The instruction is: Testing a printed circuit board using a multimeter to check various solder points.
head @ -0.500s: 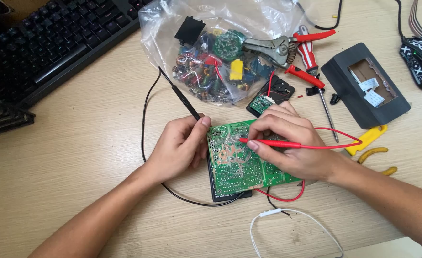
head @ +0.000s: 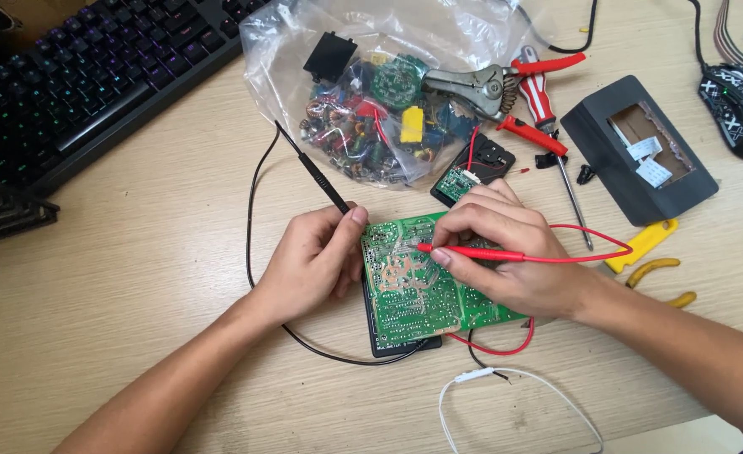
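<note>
A person's two hands work over a green circuit board (head: 422, 294) lying near the middle of a pale wooden counter (head: 136, 277), resting partly on a flat black device (head: 401, 343). The board's solder side faces up, with silver traces and many small solder dots. The left hand (head: 313, 261) is closed around a black probe (head: 321, 181) at the board's left edge. The right hand (head: 506, 256) pinches a red probe (head: 472, 252), its tip touching the board's upper middle.

Open counter lies to the left of and below the hands, crossed only by a black lead (head: 254, 219) and a white cable (head: 514, 395) near the front edge. Behind the board the space is crowded: a clear plastic bag (head: 371, 92) of electronic parts, red-handled pliers (head: 506, 84), a red screwdriver (head: 548, 118) and a dark grey casing (head: 640, 151). A black keyboard (head: 77, 76) fills the far left corner; a computer mouse (head: 741, 105) sits far right.
</note>
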